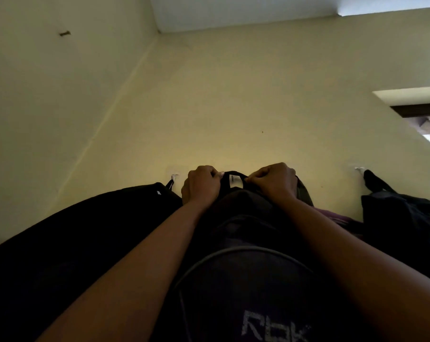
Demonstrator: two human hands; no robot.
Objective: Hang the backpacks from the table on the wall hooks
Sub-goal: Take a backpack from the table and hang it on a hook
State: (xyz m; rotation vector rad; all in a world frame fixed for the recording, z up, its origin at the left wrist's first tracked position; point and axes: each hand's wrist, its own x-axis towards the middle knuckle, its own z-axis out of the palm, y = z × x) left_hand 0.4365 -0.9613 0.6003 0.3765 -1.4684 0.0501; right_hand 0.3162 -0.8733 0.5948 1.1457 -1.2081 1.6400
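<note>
Nearest the camera hangs a dark backpack (246, 280), held against the yellow wall (233, 107), its top loop (233, 175) pinched from both sides by the left hand (201, 185) and right hand (274, 181). Hanging seems underway; next the loop must settle over a hook, which I cannot see behind it. Left and right, two more bags (85, 230) (401, 213) already hang from hooks (174, 176) (359, 168), crowding it.

Backpack (246, 280) front reads, apparently, "Rbk".
</note>
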